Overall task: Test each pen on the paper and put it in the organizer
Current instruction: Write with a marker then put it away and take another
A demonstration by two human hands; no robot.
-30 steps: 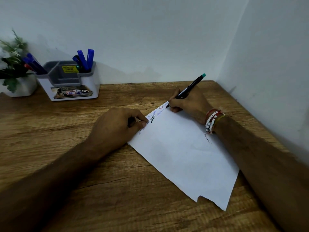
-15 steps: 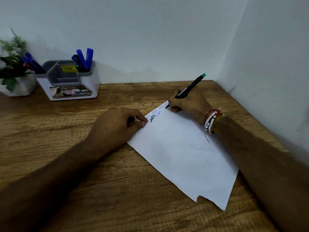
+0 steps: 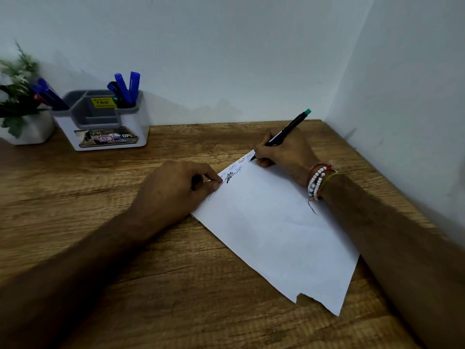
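A white sheet of paper (image 3: 274, 227) lies slanted on the wooden desk, with scribbles in several inks along its far edge. My right hand (image 3: 286, 153) grips a black pen with a green end (image 3: 289, 128), its tip touching the paper's far corner. My left hand (image 3: 176, 187) rests curled on the paper's left edge, thumb and fingertips pressing it down; something dark shows inside the fist. A grey and white organizer (image 3: 105, 122) stands at the back left with several blue pens (image 3: 125, 88) upright in its compartments.
A small potted plant (image 3: 18, 107) in a white pot stands left of the organizer. White walls close the desk at the back and on the right. The paper's near corner is torn. Bare wood (image 3: 176, 285) lies in front of the paper.
The pen tip has shifted slightly along the paper's far edge and a short new mark shows beside it. My left hand has stayed on the paper.
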